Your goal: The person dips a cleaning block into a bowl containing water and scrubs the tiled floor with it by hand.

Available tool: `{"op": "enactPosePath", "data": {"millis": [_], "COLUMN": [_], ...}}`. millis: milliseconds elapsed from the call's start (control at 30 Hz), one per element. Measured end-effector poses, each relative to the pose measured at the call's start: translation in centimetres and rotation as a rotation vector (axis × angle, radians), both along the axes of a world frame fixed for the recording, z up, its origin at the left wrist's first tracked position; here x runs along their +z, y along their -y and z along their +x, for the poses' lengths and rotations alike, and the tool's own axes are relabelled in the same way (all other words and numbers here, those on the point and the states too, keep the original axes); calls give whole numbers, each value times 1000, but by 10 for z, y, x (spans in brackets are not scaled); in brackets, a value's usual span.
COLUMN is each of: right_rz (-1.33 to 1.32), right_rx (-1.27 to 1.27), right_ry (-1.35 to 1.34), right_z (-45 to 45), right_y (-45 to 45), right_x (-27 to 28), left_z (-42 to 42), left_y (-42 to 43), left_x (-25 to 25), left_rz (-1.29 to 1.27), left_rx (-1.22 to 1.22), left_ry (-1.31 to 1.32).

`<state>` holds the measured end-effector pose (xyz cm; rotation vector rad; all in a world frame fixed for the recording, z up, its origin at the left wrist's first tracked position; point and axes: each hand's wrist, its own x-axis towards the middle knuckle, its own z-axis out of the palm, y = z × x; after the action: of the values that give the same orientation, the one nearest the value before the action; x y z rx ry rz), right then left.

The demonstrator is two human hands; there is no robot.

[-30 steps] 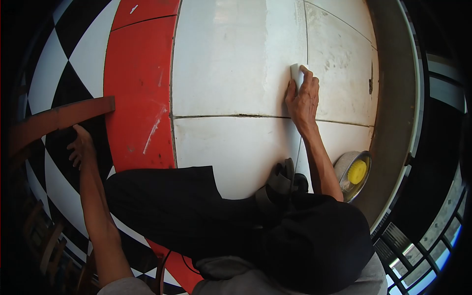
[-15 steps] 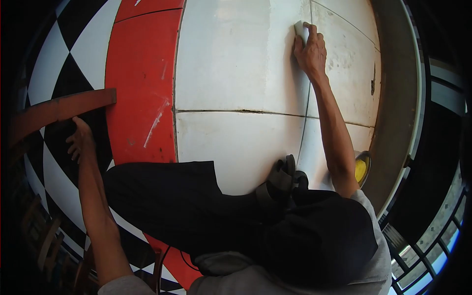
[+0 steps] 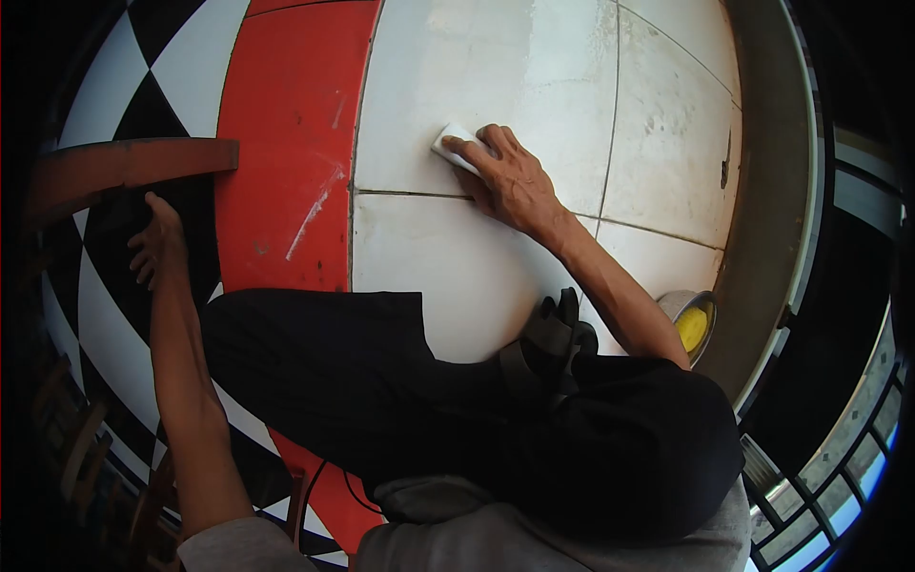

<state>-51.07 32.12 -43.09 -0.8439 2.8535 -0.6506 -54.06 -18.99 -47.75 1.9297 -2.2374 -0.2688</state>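
My right hand (image 3: 519, 186) is closed on a white sponge (image 3: 454, 145), a small block pressed against the white tiles (image 3: 434, 257) just above a dark grout line. The fingers cover part of the sponge. Over the black-and-white checkered floor, my left hand (image 3: 159, 238) hangs with its fingers apart and nothing in it. Its thumb comes close to the underside of a brown wooden beam (image 3: 138, 164); I cannot tell whether they touch.
A red tile strip (image 3: 286, 162) runs between the checkered floor and the white tiles. Near my right elbow stands a metal bowl (image 3: 672, 303) holding something yellow (image 3: 693, 328). Along the right side is a raised edge (image 3: 777, 181). My sandaled foot (image 3: 553, 334) rests on the white tiles.
My right hand has swept the sponge left and toward me across the white tiles. More of the bowl shows now. My left hand stays beneath the beam.
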Motion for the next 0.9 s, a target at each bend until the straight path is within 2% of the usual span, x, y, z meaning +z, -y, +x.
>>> {"op": "enactPosePath", "data": {"millis": [33, 100, 233, 300, 367, 433, 467, 533, 667, 700, 767, 833, 900], "right_rz": [56, -8, 92, 130, 25, 12, 1, 32, 157, 169, 152, 43, -19], "right_rx": [68, -58, -598, -673, -586, -314, -318, -75, -587, -718, -819, -515, -207], "right_ry": [-85, -63, -300, -300, -245, -59, -60, -84, -327, -335, -284, -292, -33], "right_z": [9, -5, -56, -51, -19, 24, 24, 28, -68, -87, -100, -78, -30], "right_y": [9, -7, -100, -103, -68, -26, -25, -35, -125, -139, -124, -77, -6], "right_x": [-13, -2, -18, -20, -14, -1, -2, -1, -16, -17, -13, -14, 5], "left_z": [-3, 2, 2, 0, 2, 3, 3, 8, 4, 4, 2, 3, 3], "left_y": [0, -5, 5, 2, 2, -1, -3, -9, -4, -5, -6, -5, -15], "left_x": [2, 1, -2, -2, -4, 0, 5, 9, 3, 4, 5, 5, 16], "left_rz": [-11, -1, 19, 0, 5, 4, -6, 23, 0, 4, 5, 7, 8], "left_rx": [-17, -15, -8, -8, -19, -39, -43, -101, -60, -59, -60, -47, -56], "left_ry": [1, -22, -15, 4, -4, -11, -13, -16, 1, 9, 2, 26, 10]}}
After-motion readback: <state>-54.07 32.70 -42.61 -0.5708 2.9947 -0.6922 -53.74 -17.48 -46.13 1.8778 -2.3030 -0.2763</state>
